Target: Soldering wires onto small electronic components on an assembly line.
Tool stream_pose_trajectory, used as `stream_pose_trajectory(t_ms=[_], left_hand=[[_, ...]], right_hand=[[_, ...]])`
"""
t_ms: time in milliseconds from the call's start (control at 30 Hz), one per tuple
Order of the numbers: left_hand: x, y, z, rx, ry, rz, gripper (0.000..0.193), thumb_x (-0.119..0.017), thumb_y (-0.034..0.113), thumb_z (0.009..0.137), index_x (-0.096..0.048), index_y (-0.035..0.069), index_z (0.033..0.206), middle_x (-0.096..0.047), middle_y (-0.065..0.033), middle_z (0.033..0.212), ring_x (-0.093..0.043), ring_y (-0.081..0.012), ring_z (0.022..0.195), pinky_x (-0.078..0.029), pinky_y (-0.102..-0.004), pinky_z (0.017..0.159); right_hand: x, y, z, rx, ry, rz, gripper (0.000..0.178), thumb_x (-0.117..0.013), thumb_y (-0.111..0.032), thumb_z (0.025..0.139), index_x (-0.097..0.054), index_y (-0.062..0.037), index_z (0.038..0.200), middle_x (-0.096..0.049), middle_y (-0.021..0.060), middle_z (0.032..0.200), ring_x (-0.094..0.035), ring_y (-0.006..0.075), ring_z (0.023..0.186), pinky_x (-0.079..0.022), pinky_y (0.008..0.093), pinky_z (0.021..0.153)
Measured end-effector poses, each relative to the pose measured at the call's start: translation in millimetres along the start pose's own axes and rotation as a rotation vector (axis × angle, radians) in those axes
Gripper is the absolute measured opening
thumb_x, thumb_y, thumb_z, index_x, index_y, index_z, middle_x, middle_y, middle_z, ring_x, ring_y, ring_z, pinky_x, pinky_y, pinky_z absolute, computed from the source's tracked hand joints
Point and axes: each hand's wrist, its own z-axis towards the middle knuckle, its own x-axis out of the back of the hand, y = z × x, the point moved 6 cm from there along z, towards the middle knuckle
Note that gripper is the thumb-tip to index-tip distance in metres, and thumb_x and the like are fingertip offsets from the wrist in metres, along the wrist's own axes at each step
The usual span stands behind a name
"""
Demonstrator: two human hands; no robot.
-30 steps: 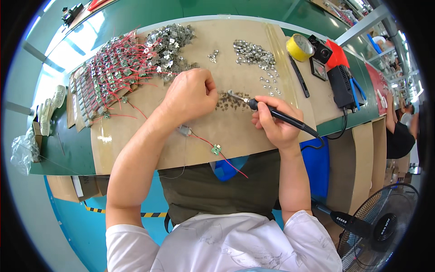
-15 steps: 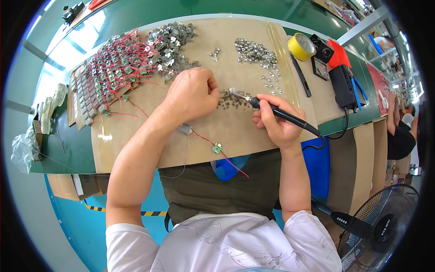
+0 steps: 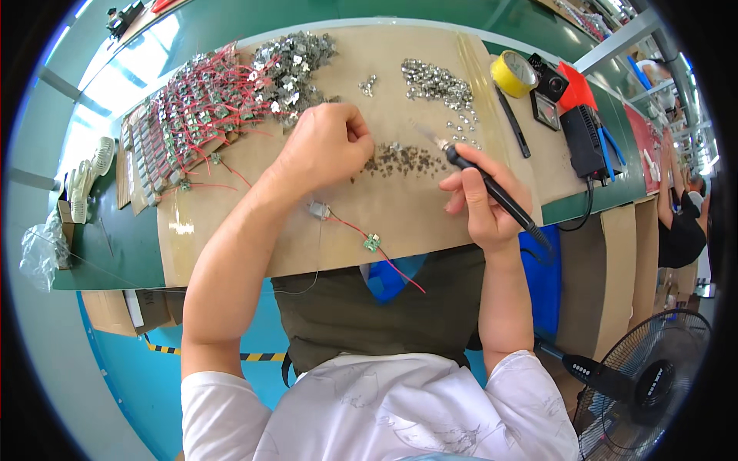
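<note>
**Soldering iron [image 3: 503,197] swings clear of the dark bits [image 3: 411,160]**

The right hand [image 3: 490,219], fingers gripping the iron, has drawn its blurred tip toward one o'clock, leaving tool and bits apart. At eleven, the left hand [image 3: 327,146] keeps its fingers curled closed; what they hold, I cannot tell. On the tabletop [image 3: 430,215], red wire [image 3: 350,223] joins a silver block [image 3: 319,210] to a green board [image 3: 372,243] near centre; beyond, wired boards [image 3: 192,127] heap at ten, shiny pieces [image 3: 438,83] at one. Roomward: fan [image 3: 649,388] at four, co-worker [image 3: 680,234] at three.

Tally, counter [image 3: 115,269].
Soldering iron [image 3: 496,188]: 1. Yellow tape roll [image 3: 509,74], near far edge: 1. Green board [image 3: 372,243], near front edge: 1. Silver parts [image 3: 438,82]: too many to count.
</note>
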Motion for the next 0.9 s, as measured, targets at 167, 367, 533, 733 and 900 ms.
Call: stream_pose_trajectory(t_ms=[167, 367, 533, 733, 900], left_hand=[[8, -5, 7, -0.077, 0.104, 0.02, 0.018, -0.073, 0.015, 0.09, -0.072, -0.003, 0.092, -0.071, -0.0063, 0.075, -0.066, -0.0141, 0.065, -0.055, -0.0325, 0.059], [24, -7, 7, 0.273, 0.057, -0.427, 0.028, -0.061, 0.019, 0.104, -0.063, -0.006, 0.117, -0.071, -0.0103, 0.078, -0.065, -0.0145, 0.057, -0.047, -0.0318, 0.048], [30, -7, 2, 0.205, -0.033, -0.512, 0.024, -0.055, 0.008, 0.103, -0.071, -0.006, 0.114, -0.072, -0.0113, 0.079, -0.066, -0.0145, 0.064, -0.051, -0.0299, 0.061], [3, 10, -12, -0.034, -0.51, -0.349, 0.023, -0.076, 0.009, 0.085, -0.08, -0.005, 0.103, -0.078, -0.0131, 0.09, -0.072, -0.0152, 0.078, -0.058, -0.0316, 0.075], [-9, 24, -21, -0.157, -0.602, -0.103, 0.037, -0.091, 0.012, 0.068, -0.082, -0.001, 0.102, -0.078, -0.0109, 0.087, -0.072, -0.0177, 0.079, -0.058, -0.0331, 0.073]], right_hand=[[-22, -25, -17, -0.007, -0.148, -0.143, 0.016, -0.067, -0.007, 0.105, -0.071, -0.0057, 0.12, -0.078, 0.0085, 0.087, -0.067, 0.0114, 0.066, -0.053, 0.0243, 0.059], [-59, -52, -31, 0.123, -0.305, -0.357, 0.036, -0.083, 0.005, 0.08, -0.069, -0.0084, 0.111, -0.072, 0.0059, 0.084, -0.066, 0.0244, 0.075, -0.053, 0.0346, 0.064], [-63, -47, -38, 0.169, -0.297, -0.349, 0.046, -0.08, 0.01, 0.077, -0.065, -0.0045, 0.118, -0.071, 0.0048, 0.082, -0.064, 0.0237, 0.074, -0.053, 0.0356, 0.066], [-57, -45, -26, 0.191, -0.219, -0.325, 0.048, -0.08, 0.011, 0.077, -0.065, -0.0029, 0.12, -0.071, 0.0061, 0.084, -0.066, 0.0261, 0.076, -0.054, 0.0375, 0.069], [-59, -34, -18, 0.23, -0.206, -0.302, 0.051, -0.08, 0.012, 0.077, -0.065, -0.0023, 0.123, -0.072, 0.0077, 0.089, -0.067, 0.0274, 0.08, -0.054, 0.0381, 0.07]])
